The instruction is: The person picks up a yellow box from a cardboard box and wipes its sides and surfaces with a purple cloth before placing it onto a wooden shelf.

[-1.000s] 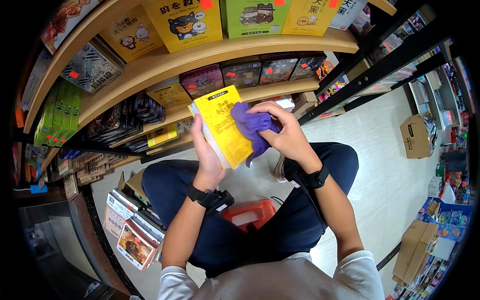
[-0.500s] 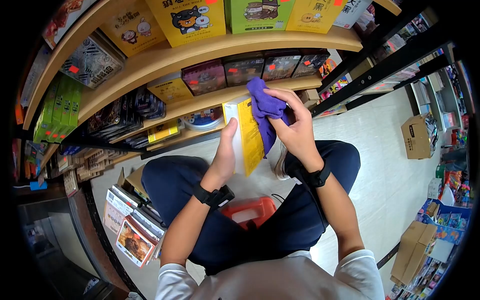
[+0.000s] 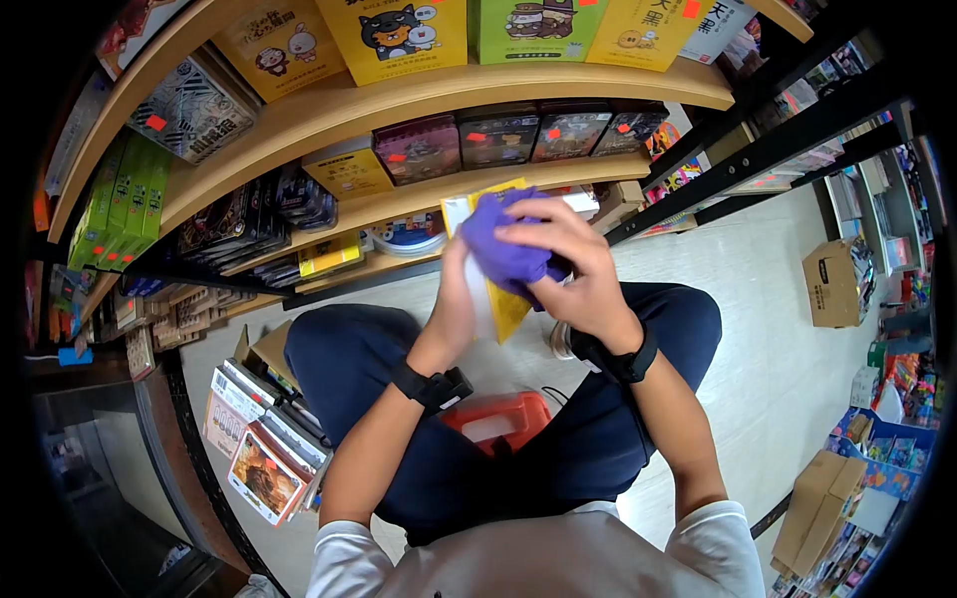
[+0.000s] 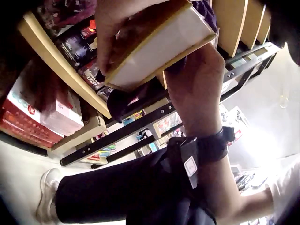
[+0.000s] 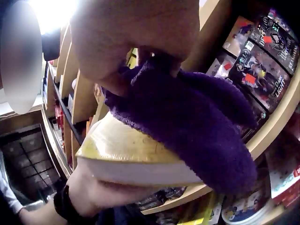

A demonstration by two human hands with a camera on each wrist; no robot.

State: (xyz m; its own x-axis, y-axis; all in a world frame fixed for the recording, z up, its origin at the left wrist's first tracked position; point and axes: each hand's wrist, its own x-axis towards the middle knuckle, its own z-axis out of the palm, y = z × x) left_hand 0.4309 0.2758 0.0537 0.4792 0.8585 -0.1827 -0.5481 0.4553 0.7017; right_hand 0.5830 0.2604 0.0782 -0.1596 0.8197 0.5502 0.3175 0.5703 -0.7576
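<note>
A yellow box with white sides [image 3: 512,317] is held up in front of the shelves, tilted. The left hand [image 3: 451,311] grips it along its white side; in the left wrist view the box [image 4: 159,47] shows its white side between yellow edges. Pinched in the right hand [image 3: 581,271], a purple cloth [image 3: 503,249] lies over the box's yellow face and covers much of it. The right wrist view has the cloth [image 5: 187,117] bunched under the right hand's fingers [image 5: 136,42], draped past the box's edge.
Wooden shelves [image 3: 399,98] with boxed games stand ahead. A red item [image 3: 503,419] lies on the floor between the legs. Stacked boxes [image 3: 269,448] are at the left, cartons [image 3: 819,508] at the right, and black shelf posts [image 3: 758,149] at the upper right.
The box has moved right and turned, showing more of its white side. The cloth has shifted left across the yellow face since the middle frame, with the right hand holding it.
</note>
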